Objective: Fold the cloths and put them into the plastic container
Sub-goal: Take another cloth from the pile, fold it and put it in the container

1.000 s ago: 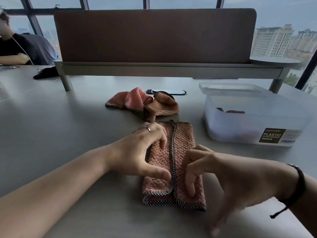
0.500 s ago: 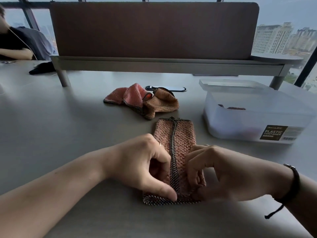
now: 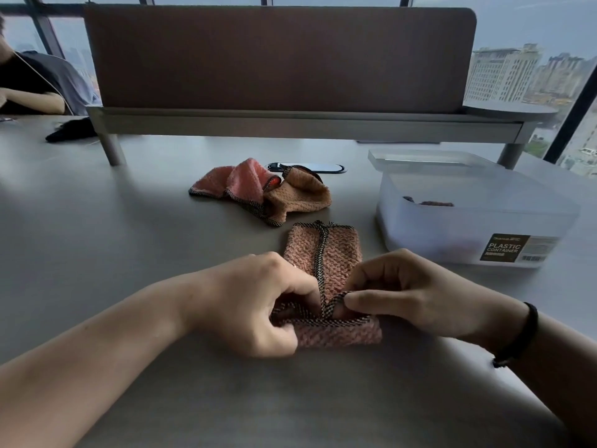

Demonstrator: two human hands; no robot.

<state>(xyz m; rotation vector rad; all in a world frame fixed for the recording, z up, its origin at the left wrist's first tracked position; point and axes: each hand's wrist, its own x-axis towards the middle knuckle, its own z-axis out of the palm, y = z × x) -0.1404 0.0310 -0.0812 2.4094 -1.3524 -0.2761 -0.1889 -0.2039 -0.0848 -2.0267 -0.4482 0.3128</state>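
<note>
Currently both hands pinch the near end of the pink cloth (image 3: 323, 253) on the surface (image 3: 129, 253): left hand (image 3: 255, 305), right hand (image 3: 410, 295). Risk: the long fold springs open if either pinch slips. Plastic container (image 3: 468, 221) sits just right.

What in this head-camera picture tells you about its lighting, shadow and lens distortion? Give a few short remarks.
Head view: daylight from the windows backlights the scene, so the brown divider looks dark; a soft shadow lies on the table beneath the shelf; the window frame at right leans from wide-angle distortion; the left hand, right hand and folded cloth are sharp.
</note>
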